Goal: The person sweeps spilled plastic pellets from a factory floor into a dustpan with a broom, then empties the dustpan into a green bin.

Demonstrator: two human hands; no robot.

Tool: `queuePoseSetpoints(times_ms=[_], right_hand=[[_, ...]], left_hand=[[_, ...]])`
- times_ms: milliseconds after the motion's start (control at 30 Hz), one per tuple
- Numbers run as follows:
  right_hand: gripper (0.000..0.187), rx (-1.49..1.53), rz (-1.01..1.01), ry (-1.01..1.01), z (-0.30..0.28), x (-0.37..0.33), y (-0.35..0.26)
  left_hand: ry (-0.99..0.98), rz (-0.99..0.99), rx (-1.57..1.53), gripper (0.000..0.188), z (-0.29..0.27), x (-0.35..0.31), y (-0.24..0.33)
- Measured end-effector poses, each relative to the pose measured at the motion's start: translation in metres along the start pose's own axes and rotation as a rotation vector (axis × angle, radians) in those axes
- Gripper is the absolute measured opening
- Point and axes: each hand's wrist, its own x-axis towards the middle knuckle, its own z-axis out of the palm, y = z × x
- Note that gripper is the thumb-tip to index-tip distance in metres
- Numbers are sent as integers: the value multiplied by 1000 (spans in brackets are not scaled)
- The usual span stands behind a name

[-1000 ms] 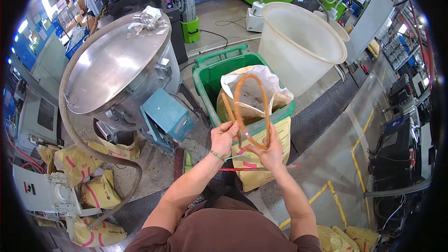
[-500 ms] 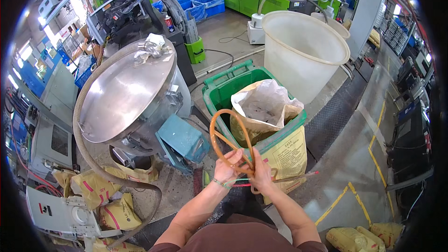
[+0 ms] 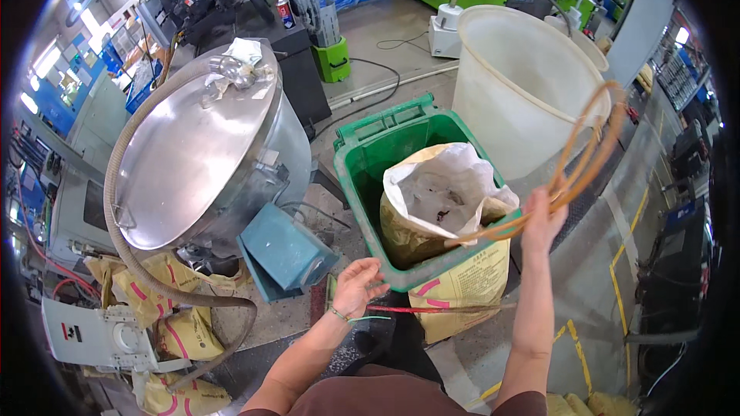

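My right hand is closed around a looped orange-brown hose, held up at the right in front of the large white tub. The hose is partly smeared by motion, and one end trails over the paper sack in the green bin. My left hand is near the bin's front left corner, its fingers loosely bent and apart, with nothing in them that I can see. A green band circles that wrist. A thin red rod runs just beyond it, low in front of the bin.
A round steel hopper with a grey hose stands left, a blue-grey metal box beside it. Behind the bin is a white plastic tub. Yellow sacks lie at lower left, and another sack leans before the bin.
The hose has swung from in front of my body up to the right in my right hand. My left hand has let go of it and moved slightly left. The view has shifted a little.
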Motion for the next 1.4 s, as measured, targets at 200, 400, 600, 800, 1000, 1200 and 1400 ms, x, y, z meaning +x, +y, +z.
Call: queuePoseSetpoints(times_ms=[200,400,600,800,1000,1200,1400], right_hand=[[38,332,157,130,18,78,20],[42,391,261,163,31,79,76],[50,352,251,157,46,69,104],[51,194,142,37,51,55,143],[41,179,233,-494,62,33,186],[46,-619,-640,-1355,42,32,205],[40,-873,-473,-1690,23,71,237]], left_hand=[[213,-134,111,55,27,70,-16],[441,-303,187,94,64,122,-36],[517,-242,256,66,68,159,-51],[418,0,331,39,52,156,-59],[361,8,249,41,47,143,-53],[339,262,99,32,34,150,-41],[343,150,182,36,30,142,-43]])
